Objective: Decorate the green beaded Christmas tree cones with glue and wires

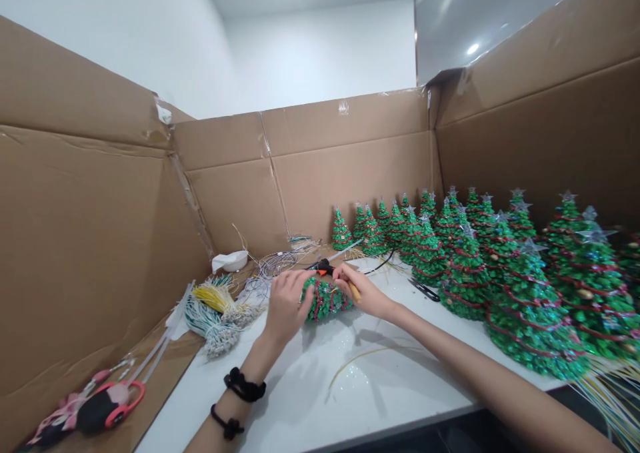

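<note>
My left hand [286,306] grips a small green tinsel Christmas tree [326,300], which lies on its side with red garland around it. My right hand [356,288] presses against the tree's far end and closes on a short yellow handle [355,293]. What that handle joins is hidden by my fingers. Just behind my hands lies a black and orange tool [321,267], partly covered by them. Its exact kind is unclear. Black dark bands circle my left wrist [243,388].
Several finished green trees [530,313] with silver stars stand in rows along the right. Black-handled scissors [425,290] lie beside them on the white table [310,386]. Bundled wires [215,313], a white cup [230,261] and a pink-and-black object [110,406] sit left. Cardboard walls [305,173] surround the table.
</note>
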A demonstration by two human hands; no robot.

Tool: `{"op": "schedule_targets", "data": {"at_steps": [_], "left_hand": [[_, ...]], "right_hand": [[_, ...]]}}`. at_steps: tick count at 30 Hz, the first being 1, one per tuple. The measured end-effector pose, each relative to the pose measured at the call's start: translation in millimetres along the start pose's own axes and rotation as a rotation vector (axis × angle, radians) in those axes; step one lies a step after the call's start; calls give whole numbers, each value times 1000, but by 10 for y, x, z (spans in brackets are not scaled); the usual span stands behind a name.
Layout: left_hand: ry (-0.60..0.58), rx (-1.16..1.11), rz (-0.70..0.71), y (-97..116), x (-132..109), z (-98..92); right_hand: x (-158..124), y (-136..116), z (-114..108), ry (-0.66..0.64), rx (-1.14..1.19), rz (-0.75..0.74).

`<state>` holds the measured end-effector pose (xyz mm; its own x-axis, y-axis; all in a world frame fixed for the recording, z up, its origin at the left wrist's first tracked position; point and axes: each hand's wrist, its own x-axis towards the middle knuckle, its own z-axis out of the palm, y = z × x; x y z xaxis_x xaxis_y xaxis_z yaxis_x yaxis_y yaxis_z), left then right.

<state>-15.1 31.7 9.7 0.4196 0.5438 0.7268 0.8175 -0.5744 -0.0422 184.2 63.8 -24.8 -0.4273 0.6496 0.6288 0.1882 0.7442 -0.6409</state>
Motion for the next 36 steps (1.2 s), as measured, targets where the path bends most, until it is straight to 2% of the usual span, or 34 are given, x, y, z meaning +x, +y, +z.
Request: {"op": "schedule_targets", "data": {"at_steps": [3,5,16,25,30,33,35,36], "left_hand": [[-120,-47,45,198,-39,60],[-140,-74,38,244,-57,102],[-160,-192,25,153,-96,158],[-206,-243,33,178,-126,220],[-217,-268,12,222,-130,223],[-192,-295,-13,149,-96,195],[-103,-323,-66,-6,-65,148],[-20,-329,-119,-113,-52,116]], "right_hand": [[-14,-69,52,-41,83,-28],[-17,-89,85,-41,93,-41],[-30,-63,83,-56,102,-69],[-23,-15,4,-231,135,-104],[-7,-1,-98,-233,36,-74],[9,-5,-154,-228,-77,-67],[20,1,-175,-208,-169,-49],[24,8,-182,-185,-213,-35]]}}
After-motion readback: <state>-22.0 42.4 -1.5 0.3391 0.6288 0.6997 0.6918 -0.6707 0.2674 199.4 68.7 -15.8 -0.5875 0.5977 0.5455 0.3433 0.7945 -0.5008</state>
